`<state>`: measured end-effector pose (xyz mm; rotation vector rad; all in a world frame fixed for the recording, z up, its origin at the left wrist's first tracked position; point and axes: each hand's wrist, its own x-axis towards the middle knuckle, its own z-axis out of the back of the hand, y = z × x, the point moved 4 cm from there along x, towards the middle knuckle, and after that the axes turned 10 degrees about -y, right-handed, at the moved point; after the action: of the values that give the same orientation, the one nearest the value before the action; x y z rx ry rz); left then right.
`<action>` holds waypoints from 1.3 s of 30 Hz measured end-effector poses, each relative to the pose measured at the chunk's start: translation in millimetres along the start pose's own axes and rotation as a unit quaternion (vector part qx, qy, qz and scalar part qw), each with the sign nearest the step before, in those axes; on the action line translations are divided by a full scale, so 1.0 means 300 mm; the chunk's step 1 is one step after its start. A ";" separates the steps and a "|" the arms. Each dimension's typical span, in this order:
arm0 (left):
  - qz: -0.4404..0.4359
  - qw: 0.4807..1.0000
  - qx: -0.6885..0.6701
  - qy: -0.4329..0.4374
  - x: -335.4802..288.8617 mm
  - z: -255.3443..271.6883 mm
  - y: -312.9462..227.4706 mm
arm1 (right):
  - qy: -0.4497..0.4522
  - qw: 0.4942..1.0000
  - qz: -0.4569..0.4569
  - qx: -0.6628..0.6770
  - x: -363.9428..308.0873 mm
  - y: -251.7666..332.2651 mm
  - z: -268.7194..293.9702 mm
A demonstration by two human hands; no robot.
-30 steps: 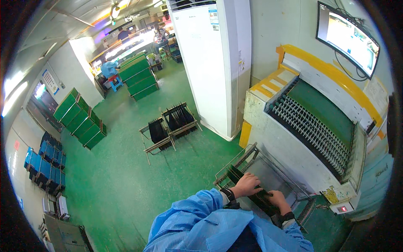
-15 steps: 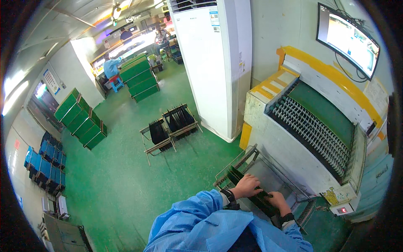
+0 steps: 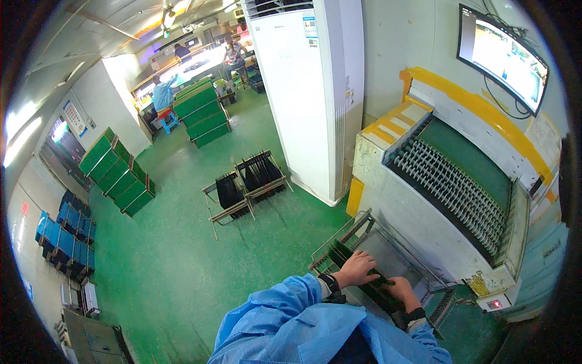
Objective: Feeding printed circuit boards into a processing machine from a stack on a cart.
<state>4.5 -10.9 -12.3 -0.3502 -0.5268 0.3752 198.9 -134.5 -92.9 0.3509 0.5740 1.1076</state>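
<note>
Left hand (image 3: 357, 268) and right hand (image 3: 402, 291), partly closed, grip the upper edges of dark green panels (image 3: 339, 251) in the metal rack (image 3: 445, 304), near right (fingertips partly hidden). Panels sit racked; how many are done or left cannot be told.

Greens and blue fill my remote view.
I see thin dark-green flat boards (image 3: 340, 250), a sky-blue cloth sleeve (image 3: 282, 306), a green painted floor (image 3: 182, 255), and yellow-striped tape (image 3: 397, 119) on white.

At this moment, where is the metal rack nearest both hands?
The metal rack is in the head view's lower right, beneath the left hand and right hand, beside the roller conveyor.
</note>
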 end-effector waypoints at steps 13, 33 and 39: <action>-0.018 0.998 -0.038 0.036 -0.007 0.055 -0.024 | -0.002 0.998 0.016 0.064 0.033 -0.008 0.026; -0.044 0.998 -0.033 -0.044 -0.027 0.083 -0.035 | -0.002 0.999 0.001 0.051 0.058 -0.019 0.034; -0.028 0.997 -0.006 0.074 -0.044 0.033 0.022 | 0.002 0.999 -0.018 0.039 0.075 -0.037 0.023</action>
<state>-13.2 -8.7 -12.4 -0.3710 -0.3937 0.2889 218.4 -118.6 -99.2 0.4049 0.6262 1.0523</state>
